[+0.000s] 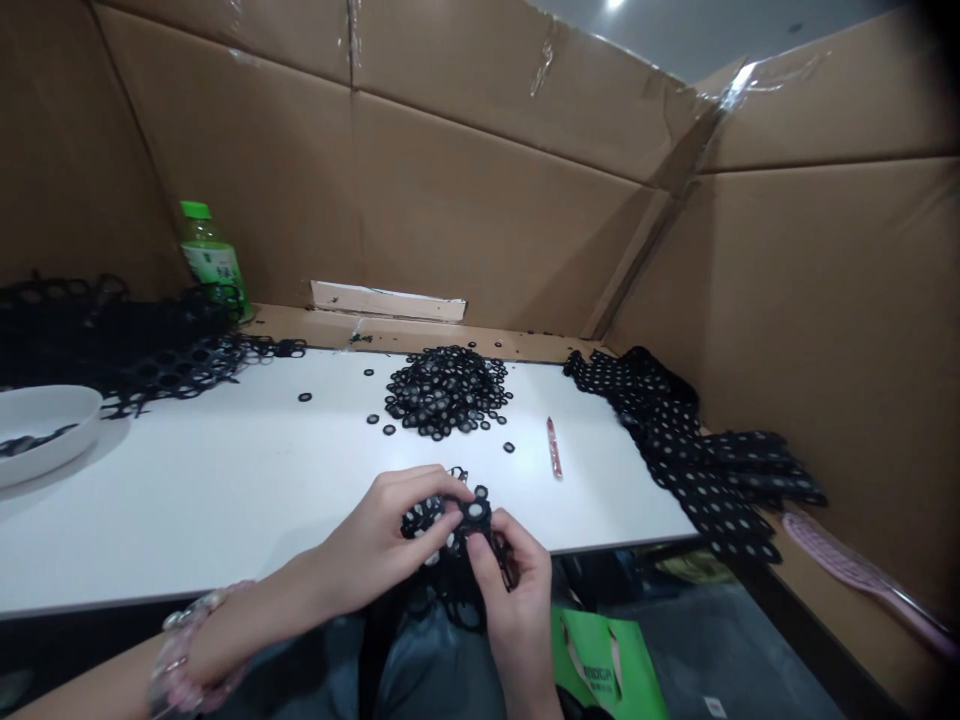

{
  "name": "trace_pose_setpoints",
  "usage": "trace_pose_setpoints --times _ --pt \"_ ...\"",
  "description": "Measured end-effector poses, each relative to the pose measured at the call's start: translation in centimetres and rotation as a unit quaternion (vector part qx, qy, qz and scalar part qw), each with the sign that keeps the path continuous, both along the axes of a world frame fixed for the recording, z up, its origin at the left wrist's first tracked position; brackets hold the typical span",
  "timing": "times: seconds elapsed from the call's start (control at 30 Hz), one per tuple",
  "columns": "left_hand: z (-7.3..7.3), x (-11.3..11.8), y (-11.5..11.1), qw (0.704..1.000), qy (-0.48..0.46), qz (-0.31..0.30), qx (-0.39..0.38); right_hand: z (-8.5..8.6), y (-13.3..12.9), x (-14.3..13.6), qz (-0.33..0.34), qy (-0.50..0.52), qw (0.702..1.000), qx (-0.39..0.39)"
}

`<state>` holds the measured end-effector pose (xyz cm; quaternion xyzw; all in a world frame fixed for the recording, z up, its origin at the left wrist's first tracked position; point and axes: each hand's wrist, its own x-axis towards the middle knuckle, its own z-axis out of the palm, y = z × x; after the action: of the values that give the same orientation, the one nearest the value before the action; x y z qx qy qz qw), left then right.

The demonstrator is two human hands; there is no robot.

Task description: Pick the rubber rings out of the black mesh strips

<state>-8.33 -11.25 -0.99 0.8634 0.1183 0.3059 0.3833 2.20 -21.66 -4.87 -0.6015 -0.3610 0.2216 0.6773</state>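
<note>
Both hands meet at the table's near edge over a bunched black sheet with pale dots (424, 515). My left hand (401, 515) is closed, its thumb and index finger pinching at a small black ring with a pale centre (475, 511). From the other side my right hand (519, 570) grips the black sheet, thumb on top just below that ring. Part of the sheet hangs down over the lap, and the fingers hide some of it. Beyond the hands lies a heap of small black rings (446, 392), with a few loose ones around it.
A red pen-like stick (554, 448) lies right of the heap. Black dotted sheets (675, 440) drape over the right edge. At left are black holed scraps (112, 335), a white bowl (82, 430) and a green bottle (214, 260). Cardboard walls (480, 190) enclose the white table (225, 500).
</note>
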Motion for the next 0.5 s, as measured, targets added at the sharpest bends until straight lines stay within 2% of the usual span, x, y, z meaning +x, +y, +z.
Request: trace_pose_setpoints --times 0.1,0.23,0.4,0.5 --pt "-0.13 -0.1 0.11 0.999 -0.001 -0.026 0.027 0.2 -0.07 -0.12 -0.019 -0.018 1.0 0.01" --pt "0.21 -0.3 0.2 0.998 0.004 -0.047 0.032 0.47 -0.26 -0.04 0.004 -0.056 0.998 0.008" --pt "0.51 -0.06 -0.49 0.999 0.038 -0.032 -0.009 0.65 -0.17 -0.11 0.015 -0.103 0.994 -0.01" --pt "0.37 0.37 0.19 0.999 0.012 0.014 -0.042 0.44 -0.16 -0.26 0.005 -0.1 0.995 -0.008"
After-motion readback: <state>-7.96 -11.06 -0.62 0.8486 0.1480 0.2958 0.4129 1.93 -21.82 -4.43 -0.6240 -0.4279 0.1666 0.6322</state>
